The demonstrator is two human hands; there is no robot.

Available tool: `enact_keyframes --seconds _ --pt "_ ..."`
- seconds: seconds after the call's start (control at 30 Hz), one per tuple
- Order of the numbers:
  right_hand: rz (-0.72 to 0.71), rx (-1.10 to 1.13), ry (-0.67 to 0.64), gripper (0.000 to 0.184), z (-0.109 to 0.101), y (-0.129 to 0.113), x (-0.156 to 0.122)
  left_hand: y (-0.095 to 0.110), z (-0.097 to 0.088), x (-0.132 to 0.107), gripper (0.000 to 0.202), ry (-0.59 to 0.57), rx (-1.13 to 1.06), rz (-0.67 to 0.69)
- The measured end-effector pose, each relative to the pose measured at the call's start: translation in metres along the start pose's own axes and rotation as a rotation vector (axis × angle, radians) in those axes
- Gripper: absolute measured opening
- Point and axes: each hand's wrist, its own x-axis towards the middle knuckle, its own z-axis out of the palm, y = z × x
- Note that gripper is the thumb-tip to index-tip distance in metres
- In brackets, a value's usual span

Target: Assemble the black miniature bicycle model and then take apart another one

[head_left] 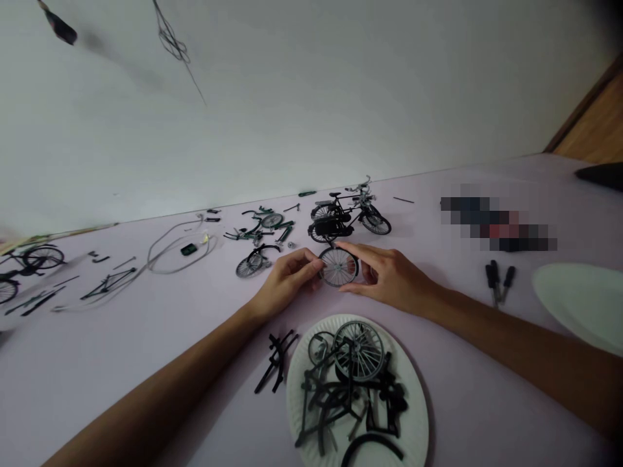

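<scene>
Both my hands meet over a small spoked model-bicycle wheel (337, 266) held upright on the pale table. My left hand (287, 279) pinches its left rim with closed fingers. My right hand (389, 277) curls round its right side, thumb and fingers on the tyre. Just behind stands an assembled black model bicycle (348, 217). In front of my wrists a white paper plate (302, 395) holds a wheel and several black frame parts.
Green bicycle parts (260, 230) and a loose wheel (250, 264) lie left of the hands. A grey cable loop (170, 250) and more frame pieces (109, 282) sit further left. Small screwdrivers (497, 280) and another white plate (584, 305) are at right.
</scene>
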Motion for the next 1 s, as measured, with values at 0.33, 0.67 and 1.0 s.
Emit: enact_keyframes --seconds 0.33,0.67,1.0 --pt "-0.025 -0.007 -0.044 0.073 0.0001 -0.0013 -0.0011 -0.0008 -0.001 -0.0003 0.029 -0.013 0.015 0.017" --pt "-0.04 -0.032 -0.089 0.075 -0.0009 -0.0053 0.0008 0.0042 0.0008 -0.0017 0.031 -0.032 0.096 0.02" --pt "-0.039 -0.041 -0.085 0.072 -0.0014 -0.0061 0.0021 0.0075 0.0029 -0.0019 0.031 -0.045 0.138 0.0"
